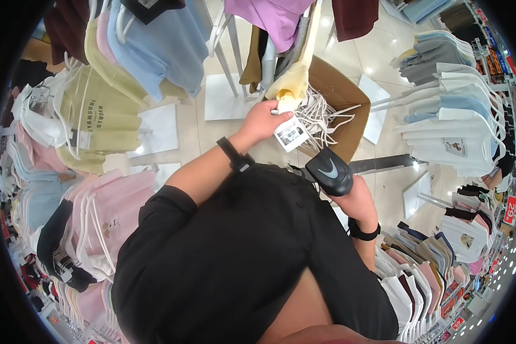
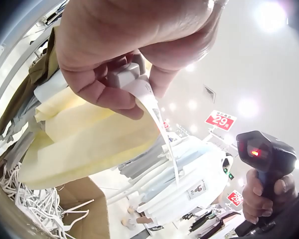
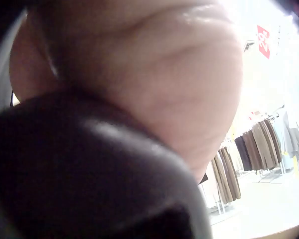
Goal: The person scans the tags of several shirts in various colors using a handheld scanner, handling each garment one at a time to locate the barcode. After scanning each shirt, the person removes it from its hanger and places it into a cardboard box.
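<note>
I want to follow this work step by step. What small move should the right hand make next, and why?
Probably it should tilt the black handheld scanner toward the white paper tag. The left hand pinches that tag, hanging from the pale yellow garment, with its printed side showing; the right hand grips the scanner close by, but apart from the tag.

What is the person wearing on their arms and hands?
The left hand and right hand are bare, no gloves. A black strap circles the left wrist, another black band the right. A short black sleeve covers the left upper arm.
</note>
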`<state>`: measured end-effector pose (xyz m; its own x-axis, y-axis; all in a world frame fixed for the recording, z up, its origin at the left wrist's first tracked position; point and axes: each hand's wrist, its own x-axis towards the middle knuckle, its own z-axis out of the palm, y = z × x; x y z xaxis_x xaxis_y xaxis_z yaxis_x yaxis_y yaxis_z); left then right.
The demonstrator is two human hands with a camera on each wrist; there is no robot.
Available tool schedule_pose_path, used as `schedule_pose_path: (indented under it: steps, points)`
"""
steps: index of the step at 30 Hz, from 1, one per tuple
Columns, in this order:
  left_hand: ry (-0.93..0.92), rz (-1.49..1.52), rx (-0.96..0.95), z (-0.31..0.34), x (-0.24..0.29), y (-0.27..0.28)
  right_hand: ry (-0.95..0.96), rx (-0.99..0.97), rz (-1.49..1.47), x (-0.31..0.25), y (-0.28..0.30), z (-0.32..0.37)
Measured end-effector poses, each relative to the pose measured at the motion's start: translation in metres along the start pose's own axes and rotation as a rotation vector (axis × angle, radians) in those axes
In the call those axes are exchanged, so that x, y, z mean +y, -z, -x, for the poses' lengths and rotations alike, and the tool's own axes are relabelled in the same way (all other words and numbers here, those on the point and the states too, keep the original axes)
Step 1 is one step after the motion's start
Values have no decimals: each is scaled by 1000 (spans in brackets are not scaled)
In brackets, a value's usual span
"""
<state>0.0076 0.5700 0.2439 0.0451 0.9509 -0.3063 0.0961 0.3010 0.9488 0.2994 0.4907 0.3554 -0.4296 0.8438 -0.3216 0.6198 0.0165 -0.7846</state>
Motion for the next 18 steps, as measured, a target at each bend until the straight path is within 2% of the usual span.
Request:
schedule_pose_path:
  steps: [18]
  points:
    - [15,2,20,3,-14,-4,-38,11,3,1,-2,9]
